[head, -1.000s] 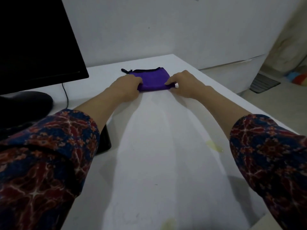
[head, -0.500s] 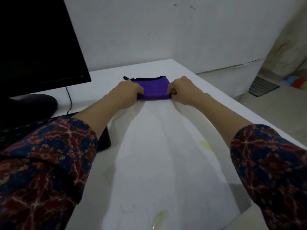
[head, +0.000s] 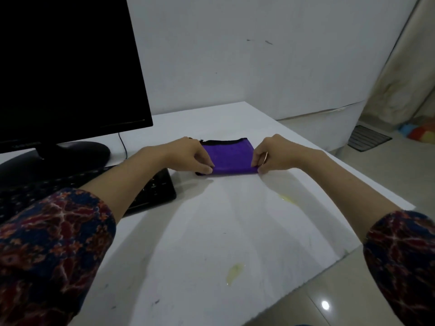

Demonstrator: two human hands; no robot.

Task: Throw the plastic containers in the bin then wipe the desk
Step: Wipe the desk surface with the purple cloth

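A folded purple cloth (head: 231,157) with a black edge lies flat on the white desk (head: 235,231). My left hand (head: 188,156) pinches its near left corner between thumb and fingers. My right hand (head: 270,155) pinches its near right corner the same way. Two yellowish wet stains mark the desk: one stain (head: 288,199) just right of centre, another stain (head: 234,271) close to the front edge. No plastic containers and no bin are in view.
A black monitor (head: 68,67) on a round stand (head: 70,154) fills the left. A black keyboard (head: 155,191) lies under my left forearm. The desk's right edge drops to a tiled floor (head: 329,297). A mat (head: 368,138) lies on the floor at the far right.
Both hands drew the folded cloth a little toward me across the desk. My fingers shifted from pressing its sides to pinching its near corners. The view has tilted down.
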